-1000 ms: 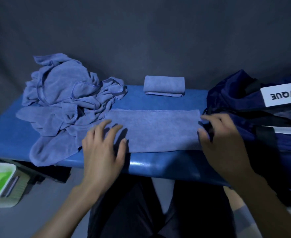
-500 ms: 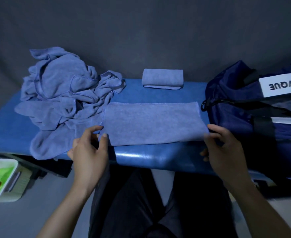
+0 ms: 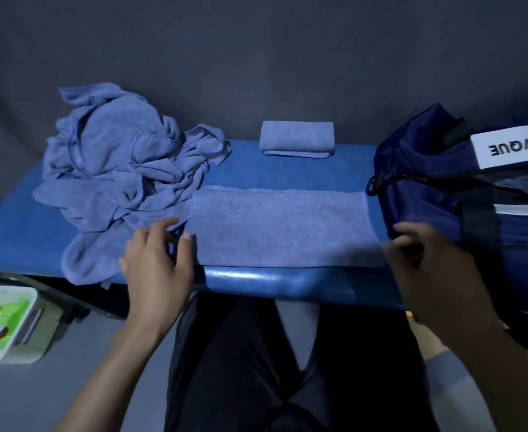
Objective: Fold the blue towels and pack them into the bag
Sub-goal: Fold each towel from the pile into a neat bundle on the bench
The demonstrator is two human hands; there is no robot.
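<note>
A blue towel (image 3: 281, 226), folded into a long strip, lies flat along the near edge of the blue padded table (image 3: 287, 171). My left hand (image 3: 158, 266) pinches its left near corner, thumb on the cloth and fingers curled past the edge. My right hand (image 3: 424, 266) pinches the right near corner beside the bag. A heap of unfolded blue towels (image 3: 122, 169) sits at the left, touching the strip's left end. One small folded towel (image 3: 297, 138) rests at the table's far edge. The navy bag (image 3: 437, 182) with a white label stands at the right.
A white and green bin (image 3: 4, 325) stands on the floor at the lower left. A dark grey wall runs behind the table. My legs in dark trousers are under the table's near edge.
Both hands drew back from the strip's top toward me and now hold its two near corners. The strip lies a little closer to the near edge.
</note>
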